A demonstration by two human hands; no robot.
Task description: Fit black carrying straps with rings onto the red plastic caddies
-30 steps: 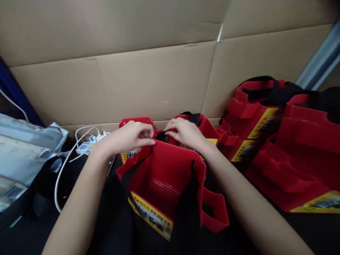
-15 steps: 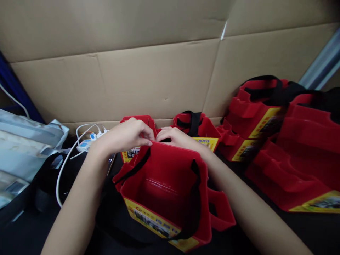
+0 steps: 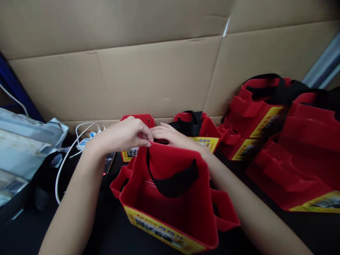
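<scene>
In front of me a red plastic box (image 3: 170, 152) with side pockets and a yellow printed label tilts toward me. A black strap (image 3: 175, 182) hangs in a short loop inside it, fastened near the slots at both upper corners. My left hand (image 3: 135, 131) is closed at the box's back left top corner, pinching the strap close to the rim. My right hand (image 3: 170, 134) reaches behind the back wall with fingers bent beside the left one. It seems to grip the strap there, though its fingertips are partly hidden.
Two similar red boxes, one with a black strap (image 3: 195, 122), stand behind against cardboard (image 3: 159, 78). More red boxes (image 3: 313, 152) are stacked on the right. At left lie plastic-wrapped packages (image 3: 23, 145), a white cable (image 3: 63, 170), a power strip (image 3: 84, 142) and a phone (image 3: 108, 163).
The strap's long loop, which hung over the front and left side, is now a short loop inside the box. The box has shifted slightly, and the right hand's fingers have stretched a little leftward.
</scene>
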